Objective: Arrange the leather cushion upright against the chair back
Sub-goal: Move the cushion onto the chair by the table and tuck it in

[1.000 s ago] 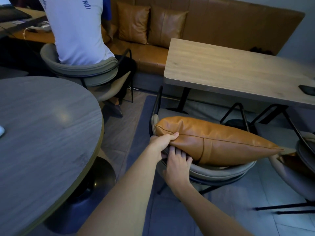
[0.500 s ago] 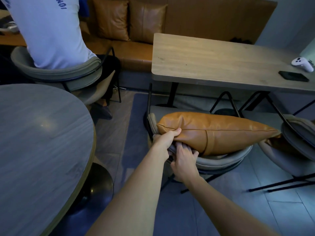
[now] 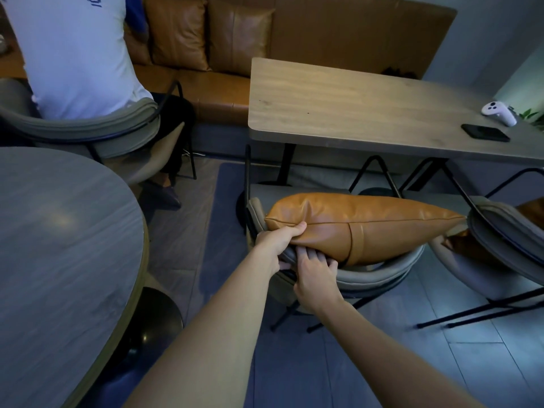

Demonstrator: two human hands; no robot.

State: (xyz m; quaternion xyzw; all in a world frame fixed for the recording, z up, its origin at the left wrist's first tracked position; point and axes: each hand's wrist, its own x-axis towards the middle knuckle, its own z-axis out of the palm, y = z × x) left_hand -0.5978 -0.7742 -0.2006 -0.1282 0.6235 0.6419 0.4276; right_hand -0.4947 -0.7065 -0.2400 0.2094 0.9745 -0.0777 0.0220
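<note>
A tan leather cushion (image 3: pixel 382 225) stands on edge inside a grey chair, its seam running along the top, leaning on the curved chair back (image 3: pixel 379 275). My left hand (image 3: pixel 276 240) pinches the cushion's left top corner, thumb on the seam. My right hand (image 3: pixel 315 275) lies just below it, fingers pressed between the cushion's near face and the chair back. The cushion's lower part is hidden behind the backrest.
A rectangular wooden table (image 3: pixel 353 107) stands beyond the chair, with a black phone (image 3: pixel 485 132) and white controller (image 3: pixel 499 112) on it. A round grey table (image 3: pixel 59 260) is at left. A seated person (image 3: pixel 73 54) occupies another chair. A second grey chair (image 3: pixel 506 231) stands at right.
The view has shifted so the scene sits further left and lower. Both hands keep their hold at the cushion's left end; the cushion has barely moved.
</note>
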